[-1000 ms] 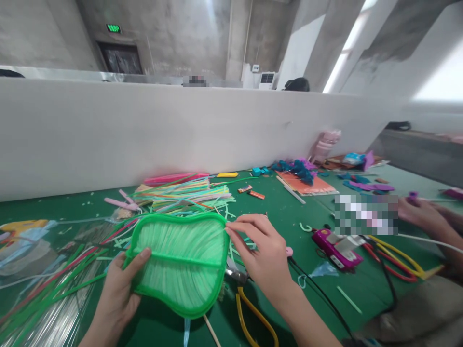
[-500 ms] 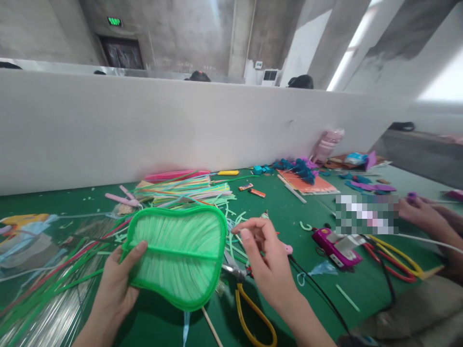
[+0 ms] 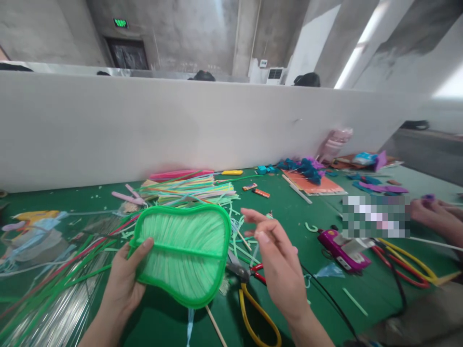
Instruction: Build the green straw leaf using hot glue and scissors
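A green leaf-shaped panel (image 3: 181, 270) with a rim and a midrib is held up over the table, tilted towards me. My left hand (image 3: 130, 270) is closed on its left edge, thumb on the front and fingers behind. To the right of the panel, my right hand (image 3: 277, 253) hovers apart from it with curved, separated fingers and nothing visible in them. Scissors (image 3: 244, 274) with a yellow handle loop and a red part lie beneath, partly hidden by the panel and the right hand. A light blue tassel-like strip (image 3: 190, 325) hangs below the panel.
Coloured strips (image 3: 202, 188) lie behind the panel, clear rods (image 3: 65, 299) at left. A yellow glue gun (image 3: 34, 217) sits far left. A magenta power strip (image 3: 345, 250) with a black cable is at right, near another person's hand (image 3: 430, 212). A white partition (image 3: 181, 130) closes the back.
My right hand has drawn slightly right, away from the panel, and its fingers have spread. The left hand keeps its hold. The whole view has shifted a little.
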